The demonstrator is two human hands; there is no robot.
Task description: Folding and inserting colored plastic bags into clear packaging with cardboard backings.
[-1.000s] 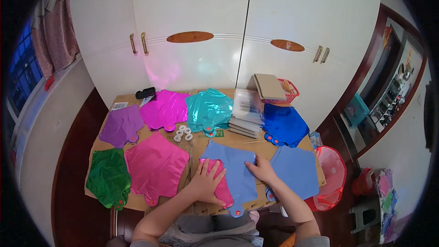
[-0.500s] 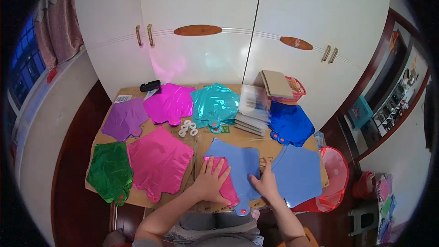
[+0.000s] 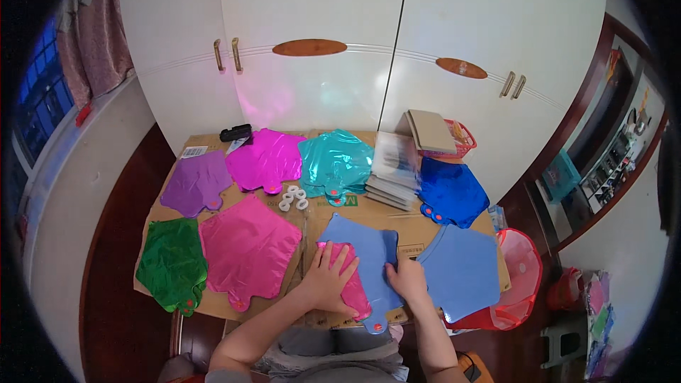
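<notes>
A flat foil balloon [image 3: 369, 241], light blue with a pink foil part folded over on its left, lies on the cardboard in front of me. My left hand [image 3: 328, 282] rests on the pink part with its fingers spread, pressing it down. The fingers of my right hand [image 3: 409, 282] are curled closed at the balloon's right edge, thumb against the foil, pinching it. Beside that hand, on the right, lies a second light blue foil sheet [image 3: 462, 273]. A large pink foil balloon [image 3: 252, 252] is left of my left hand.
Around the cardboard [image 3: 312, 305] lie green [image 3: 172, 262], purple [image 3: 195, 181], magenta [image 3: 268, 159], teal [image 3: 337, 163] and dark blue [image 3: 454, 191] foil balloons. Small white rings [image 3: 294, 198] sit mid-table, near stacked clear packets [image 3: 394, 170]. A red basket [image 3: 521, 276] stands at right.
My right hand has gone from spread fingers to curled ones, closing on the balloon's right edge, which now looks lifted and creased. The left hand stays in place.
</notes>
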